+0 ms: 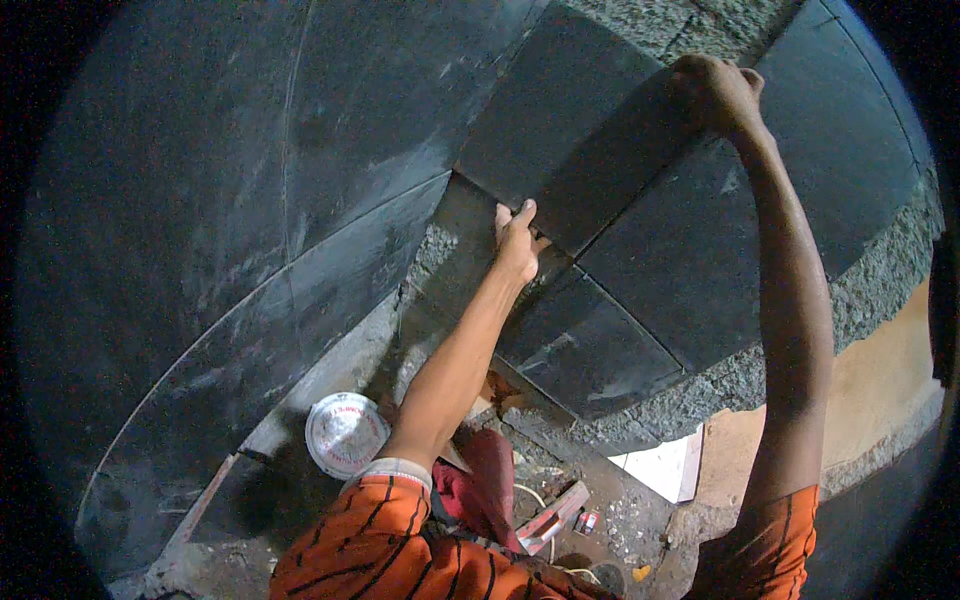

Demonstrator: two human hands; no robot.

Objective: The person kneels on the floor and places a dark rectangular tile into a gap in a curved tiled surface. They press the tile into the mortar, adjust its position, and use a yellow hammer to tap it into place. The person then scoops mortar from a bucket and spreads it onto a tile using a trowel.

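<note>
My left hand (pixel 518 240) grips the lower edge of a dark grey tile (pixel 570 130), thumb at its rim and fingers partly hidden behind it. My right hand (pixel 725 90) is closed on the same tile at its upper edge, beside a strip of rough grey mortar (pixel 680 20). The tile lies on a stepped surface among other dark tiles (pixel 830 140). Below my left hand are bare mortar and a smaller dark tile (pixel 590 345).
A large dark tiled wall (pixel 180 250) rises at left. Lower down are a round white bucket lid (pixel 348 433), a long tool (pixel 550 515), cords and rubble. A pale beige panel (pixel 860 380) and rough mortar edge (pixel 880 250) run along the right.
</note>
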